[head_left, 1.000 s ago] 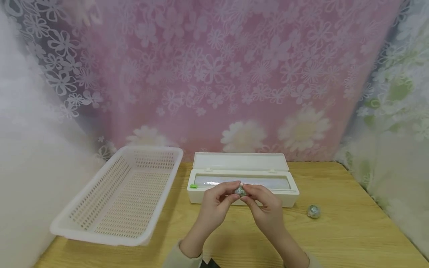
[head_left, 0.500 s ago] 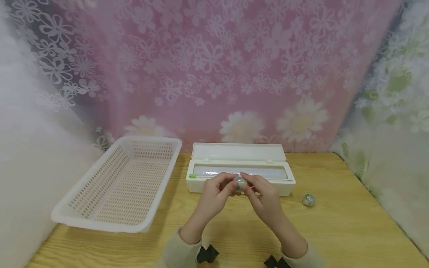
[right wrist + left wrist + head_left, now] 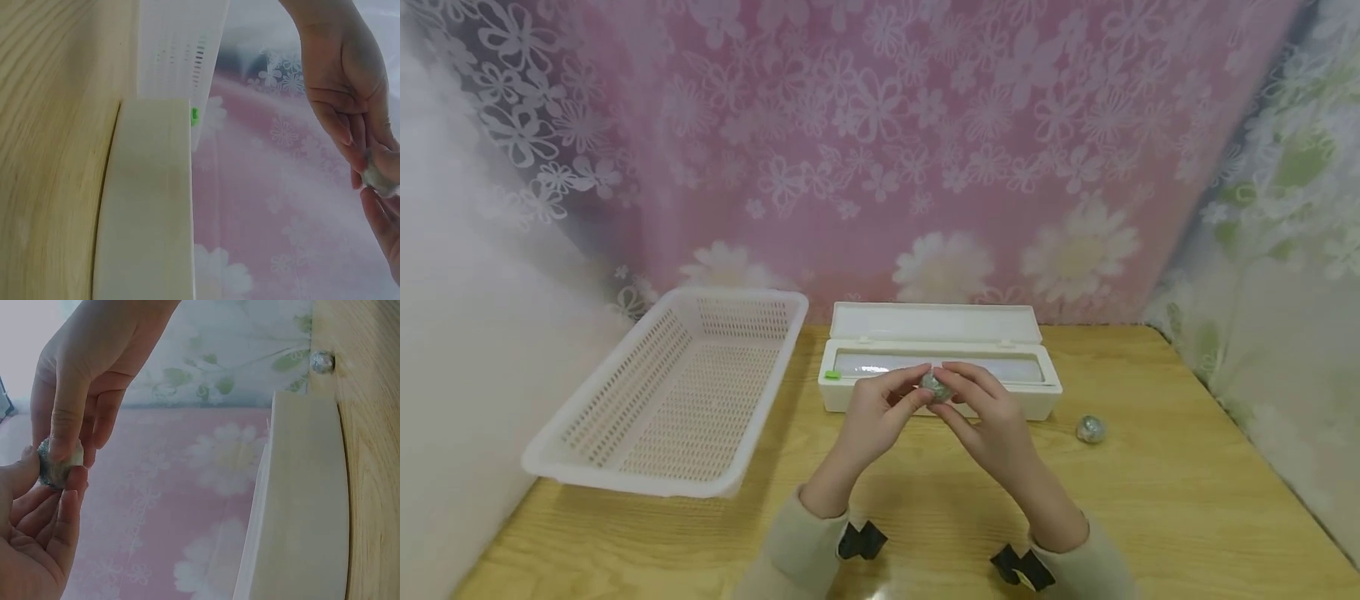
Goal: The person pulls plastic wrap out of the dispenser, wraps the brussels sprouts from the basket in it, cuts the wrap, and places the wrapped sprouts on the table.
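Between both hands, in front of the white box, is a small shiny grey-green ball, seemingly covered in clear film. My left hand pinches its left side with thumb and fingers. From the right, my right hand grips it, its thumb low on the ball. Fingers cover much of the ball in the left wrist view, where the right hand comes down from above. A second similar ball lies on the table to the right.
Behind the hands stands a long white box with its lid raised, a clear film roll inside and a green slider. A white perforated basket sits at the left on the wooden table. Floral curtains enclose the back and sides.
The head view has tilted downward, so everything sits higher in the picture. Both hands keep the ball between them; it appears turned, and the right thumb has shifted lower on it.
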`<state>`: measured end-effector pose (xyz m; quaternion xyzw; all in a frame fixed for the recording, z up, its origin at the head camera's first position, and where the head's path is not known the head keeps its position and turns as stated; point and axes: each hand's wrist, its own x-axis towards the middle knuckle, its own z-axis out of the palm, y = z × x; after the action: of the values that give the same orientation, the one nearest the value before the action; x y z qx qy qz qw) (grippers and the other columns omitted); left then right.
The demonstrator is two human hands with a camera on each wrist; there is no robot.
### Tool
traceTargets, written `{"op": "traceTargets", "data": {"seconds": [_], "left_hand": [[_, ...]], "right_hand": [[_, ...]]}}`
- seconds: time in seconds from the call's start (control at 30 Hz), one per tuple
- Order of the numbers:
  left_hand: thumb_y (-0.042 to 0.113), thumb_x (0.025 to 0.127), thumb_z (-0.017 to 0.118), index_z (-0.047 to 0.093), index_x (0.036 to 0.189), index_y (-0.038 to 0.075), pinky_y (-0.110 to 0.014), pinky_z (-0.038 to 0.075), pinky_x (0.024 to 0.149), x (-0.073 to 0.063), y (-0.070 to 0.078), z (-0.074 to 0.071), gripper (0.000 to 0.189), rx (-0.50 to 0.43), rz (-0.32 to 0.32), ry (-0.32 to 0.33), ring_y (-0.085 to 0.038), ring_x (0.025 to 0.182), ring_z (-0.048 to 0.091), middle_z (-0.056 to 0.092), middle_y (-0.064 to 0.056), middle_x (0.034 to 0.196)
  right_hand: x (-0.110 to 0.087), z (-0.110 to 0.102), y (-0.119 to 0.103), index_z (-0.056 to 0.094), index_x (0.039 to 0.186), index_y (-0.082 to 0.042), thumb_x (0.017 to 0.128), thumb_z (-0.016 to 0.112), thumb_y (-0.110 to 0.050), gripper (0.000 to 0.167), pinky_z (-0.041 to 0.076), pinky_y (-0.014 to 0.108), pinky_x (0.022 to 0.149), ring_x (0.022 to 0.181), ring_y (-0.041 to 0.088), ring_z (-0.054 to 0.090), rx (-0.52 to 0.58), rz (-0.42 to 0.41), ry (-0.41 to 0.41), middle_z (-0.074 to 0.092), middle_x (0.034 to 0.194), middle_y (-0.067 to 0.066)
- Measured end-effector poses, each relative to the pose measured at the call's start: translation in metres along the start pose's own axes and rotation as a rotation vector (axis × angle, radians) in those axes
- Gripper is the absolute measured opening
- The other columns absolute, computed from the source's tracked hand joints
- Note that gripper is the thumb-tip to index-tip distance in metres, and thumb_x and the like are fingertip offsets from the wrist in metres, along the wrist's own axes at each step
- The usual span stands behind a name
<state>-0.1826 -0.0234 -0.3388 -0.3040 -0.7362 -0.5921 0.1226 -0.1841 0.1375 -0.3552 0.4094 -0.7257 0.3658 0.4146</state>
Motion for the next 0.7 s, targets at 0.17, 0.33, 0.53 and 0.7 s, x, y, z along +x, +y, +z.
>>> {"op": "traceTargets", "data": {"seconds": [0.17, 0.33, 0.53, 0.7], "left_hand": [[0.001, 0.083, 0.058, 0.061, 0.101, -0.010, -0.024, 0.051, 0.062, 0.000, 0.012, 0.004, 0.021, 0.016, -0.083, 0.011, -0.021, 0.073, 0.062, 0.065, -0.018, 0.088], [0.013, 0.086, 0.056, 0.058, 0.110, -0.006, -0.028, 0.051, 0.065, 0.000, -0.011, 0.009, 0.030, 0.025, -0.131, -0.066, -0.016, 0.079, 0.062, 0.064, -0.014, 0.095], [0.027, 0.089, 0.053, 0.053, 0.120, 0.000, -0.025, 0.049, 0.073, -0.008, -0.031, -0.003, 0.041, 0.130, -0.155, -0.179, -0.016, 0.095, 0.058, 0.058, -0.012, 0.113], [0.023, 0.089, 0.054, 0.058, 0.114, 0.000, -0.027, 0.050, 0.071, -0.023, -0.045, -0.028, 0.034, 0.197, -0.162, -0.146, -0.021, 0.094, 0.057, 0.059, -0.014, 0.108]], "right_hand": [[-0.002, -0.003, 0.003, 0.060, 0.101, 0.009, 0.087, 0.053, -0.025, 0.037, 0.050, 0.022, 0.063, 0.076, 0.024, 0.059, -0.073, -0.046, -0.048, 0.058, 0.097, 0.017], [-0.008, -0.009, 0.009, 0.060, 0.099, 0.009, 0.088, 0.051, -0.027, 0.040, 0.050, 0.026, 0.065, 0.079, 0.026, 0.059, -0.144, -0.050, -0.099, 0.059, 0.094, 0.016], [-0.027, -0.028, 0.028, 0.060, 0.101, 0.008, 0.085, 0.054, -0.028, 0.039, 0.049, 0.021, 0.062, 0.074, 0.021, 0.057, -0.116, 0.070, -0.141, 0.058, 0.097, 0.016], [-0.048, -0.054, 0.045, 0.062, 0.098, 0.007, 0.064, 0.075, 0.001, 0.037, 0.048, 0.015, 0.063, 0.069, 0.018, 0.056, -0.139, 0.215, -0.162, 0.056, 0.093, 0.013]]}}
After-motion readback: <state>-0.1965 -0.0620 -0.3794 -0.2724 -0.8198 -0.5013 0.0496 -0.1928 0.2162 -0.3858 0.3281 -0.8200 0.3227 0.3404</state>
